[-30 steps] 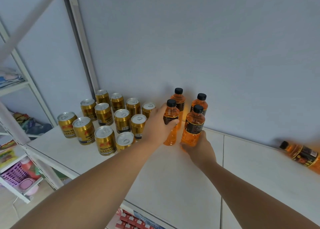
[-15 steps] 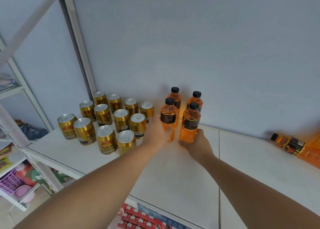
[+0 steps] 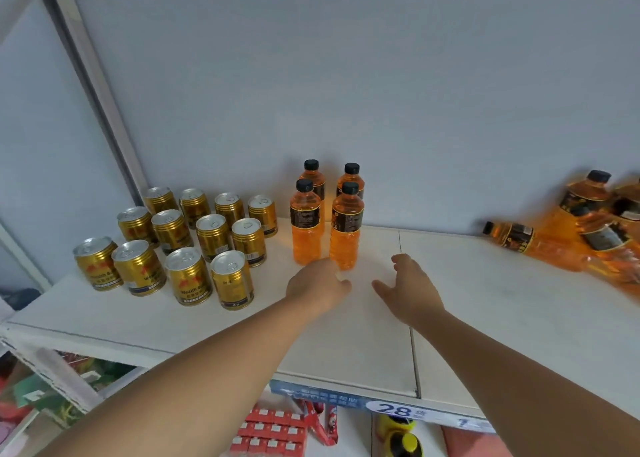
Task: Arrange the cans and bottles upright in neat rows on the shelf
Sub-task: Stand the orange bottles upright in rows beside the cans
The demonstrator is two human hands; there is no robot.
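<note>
Head view: the left grip (image 3: 317,285) was slack, fingers loosely curled round nothing, just in front of the foot of the two front bottles (image 3: 305,224). Whether a fingertip touched the right-hand one could not be told. The right grip (image 3: 410,290) was empty too, its fingers spread and relaxed above the bare shelf (image 3: 485,304), a little right of those bottles.

Behind the front bottles a rear pair (image 3: 352,179) stood upright near the back wall, so the four made a tidy square. Left of them the gold cans (image 3: 194,242) stood upright in three rows of four.

What probably remained lay to the right — a lying bottle (image 3: 530,245) on its side, cap towards the grips, its long axis running roughly along the shelf. Beyond it a heap of bottles (image 3: 595,210) sat tumbled against the wall, blurred at the frame edge.

The right grip was the nearer of the two, though well apart from the lying bottle. A reach rightward would likely meet the cap end first, so the bottle would need turning upright before joining the square.
</note>
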